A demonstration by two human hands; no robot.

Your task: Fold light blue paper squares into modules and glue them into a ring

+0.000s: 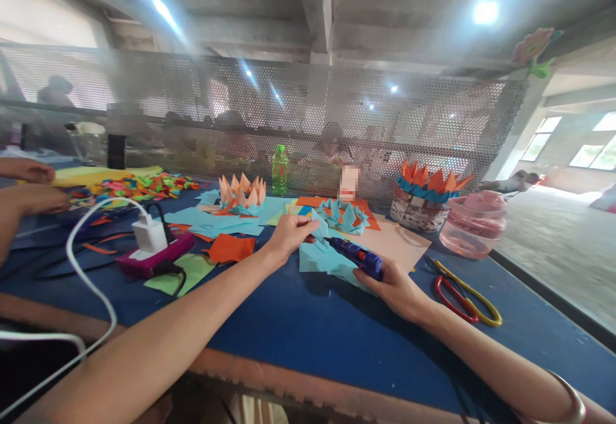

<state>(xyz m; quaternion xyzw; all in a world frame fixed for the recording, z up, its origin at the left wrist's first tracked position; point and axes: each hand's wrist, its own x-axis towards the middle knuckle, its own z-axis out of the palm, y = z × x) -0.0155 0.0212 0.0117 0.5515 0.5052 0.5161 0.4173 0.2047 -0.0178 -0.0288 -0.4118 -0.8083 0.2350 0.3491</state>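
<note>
My left hand pinches a folded light-blue paper piece that lies on the blue table. My right hand grips a blue glue gun whose nozzle points left at the same paper. Just behind the paper lies a light-blue paper crown on an orange sheet. A peach paper crown stands further left among light-blue sheets.
Scissors with red and yellow handles lie right of my right hand. A pink container, a basket with an orange-blue crown, a green bottle, a charger on a power strip and another person's hands surround the work.
</note>
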